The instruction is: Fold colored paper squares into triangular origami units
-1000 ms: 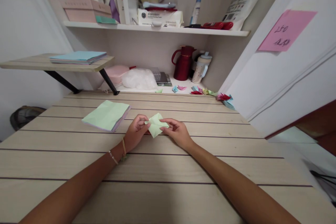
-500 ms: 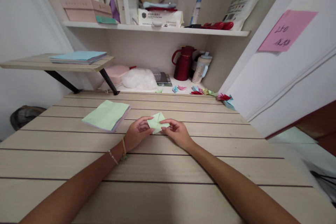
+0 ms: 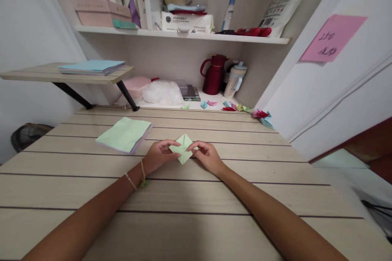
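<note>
A small square of folded green paper (image 3: 183, 155), with crease lines crossing at its middle, is held corner-up just over the wooden table (image 3: 190, 195). My left hand (image 3: 159, 153) pinches its left corner between thumb and fingers. On the opposite side, my right hand (image 3: 208, 157) grips the right corner, its index finger lying on the paper's face. To the left of my hands lies a stack of green paper sheets (image 3: 124, 133), its lower layers purplish at the edge.
Several folded paper pieces in red, blue, yellow and pink (image 3: 260, 113) lie along the table's back edge. Behind stand a dark red jug (image 3: 213, 75) and a pale tumbler (image 3: 234, 81). A small raised shelf (image 3: 27, 72) at left bears blue paper (image 3: 92, 66).
The green folded paper has turned slightly, so its corners now point more squarely up and down. Both hands have stayed on its sides.
</note>
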